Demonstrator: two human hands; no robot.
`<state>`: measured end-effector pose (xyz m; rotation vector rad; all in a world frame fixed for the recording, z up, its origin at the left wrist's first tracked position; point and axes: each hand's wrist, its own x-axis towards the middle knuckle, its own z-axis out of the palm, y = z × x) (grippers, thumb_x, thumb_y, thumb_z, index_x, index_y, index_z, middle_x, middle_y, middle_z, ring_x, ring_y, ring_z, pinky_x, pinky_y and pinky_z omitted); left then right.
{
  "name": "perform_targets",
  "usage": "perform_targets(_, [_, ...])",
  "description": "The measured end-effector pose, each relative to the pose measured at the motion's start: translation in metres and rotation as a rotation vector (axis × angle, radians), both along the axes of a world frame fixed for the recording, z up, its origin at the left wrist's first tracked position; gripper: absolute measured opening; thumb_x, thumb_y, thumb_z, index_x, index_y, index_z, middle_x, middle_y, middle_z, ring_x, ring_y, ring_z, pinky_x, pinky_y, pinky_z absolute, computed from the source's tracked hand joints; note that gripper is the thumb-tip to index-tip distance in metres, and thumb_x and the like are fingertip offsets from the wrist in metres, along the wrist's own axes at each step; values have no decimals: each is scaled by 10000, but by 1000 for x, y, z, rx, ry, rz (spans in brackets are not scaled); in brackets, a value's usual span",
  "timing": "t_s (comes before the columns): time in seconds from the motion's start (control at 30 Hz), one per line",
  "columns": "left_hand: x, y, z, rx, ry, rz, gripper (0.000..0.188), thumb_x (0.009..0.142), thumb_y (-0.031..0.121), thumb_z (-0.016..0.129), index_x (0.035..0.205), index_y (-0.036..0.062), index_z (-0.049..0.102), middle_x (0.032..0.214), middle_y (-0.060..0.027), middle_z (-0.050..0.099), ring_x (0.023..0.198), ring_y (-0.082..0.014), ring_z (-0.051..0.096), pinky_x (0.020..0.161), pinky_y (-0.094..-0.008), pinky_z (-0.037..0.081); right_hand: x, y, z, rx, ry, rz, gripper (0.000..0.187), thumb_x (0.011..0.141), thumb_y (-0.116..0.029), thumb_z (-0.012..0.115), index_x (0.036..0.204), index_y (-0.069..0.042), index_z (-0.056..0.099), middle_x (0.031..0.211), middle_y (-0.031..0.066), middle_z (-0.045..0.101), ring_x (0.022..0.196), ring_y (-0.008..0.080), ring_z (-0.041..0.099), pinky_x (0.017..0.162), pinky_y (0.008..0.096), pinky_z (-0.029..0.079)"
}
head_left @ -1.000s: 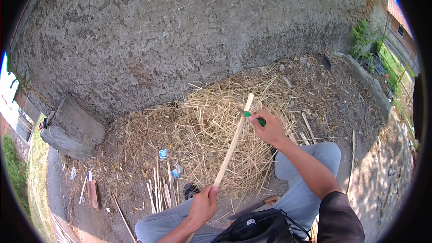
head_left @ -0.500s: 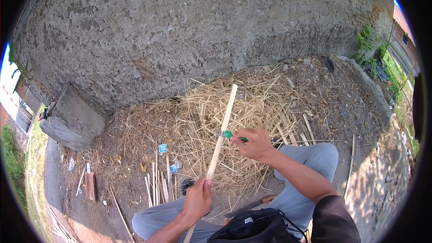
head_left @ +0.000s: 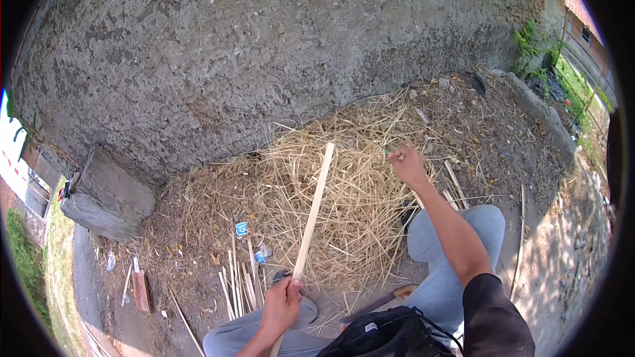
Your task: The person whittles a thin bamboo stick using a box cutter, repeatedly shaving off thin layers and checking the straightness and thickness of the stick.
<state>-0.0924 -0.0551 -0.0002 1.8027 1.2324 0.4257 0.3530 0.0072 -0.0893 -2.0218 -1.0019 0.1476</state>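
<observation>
At centre frame, a long pale wooden stick stands tilted over a heap of dry straw, its upper end toward the wall, its lower end down between the knees. Left hand is clenched around the stick's lower part. Right hand is stretched out over the straw, apart from the stick, fingers pinched on a small green-tipped tool; tool mostly hidden by the fingers, kind not determinable.

Progress, as judged: the stick's visible face is pale and even from top to grip, so much of its length looks worked; the part below the left hand is hidden. The heap of thin shavings suggests a good deal of stripping is done. With the tool off the wood, no cut is in hand just now.

Surroundings: a bundle of thin finished-looking sticks lies left of the knees, beside small blue scraps. Rough grey wall behind; concrete block at left; black bag on the lap.
</observation>
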Motion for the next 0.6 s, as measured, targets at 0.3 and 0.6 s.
perform_targets(0.3, [13, 24, -5, -671, -300, 181, 293, 1041, 265, 415, 952, 22, 553, 603, 28, 407, 446, -33, 324, 387, -211, 274, -180, -44, 73, 70, 148, 628, 233, 920, -309, 623, 897, -78, 636, 625, 81, 620, 467, 234, 545, 473, 378, 412])
perform_targets(0.6, [22, 21, -29, -525, -292, 225, 349, 1047, 302, 384, 930, 39, 581, 575, 21, 441, 457, -63, 405, 415, -244, 324, -212, -82, 80, -1, -80, 804, 216, 873, -308, 668, 849, -94, 650, 688, 110, 672, 492, 300, 599, 447, 399, 443])
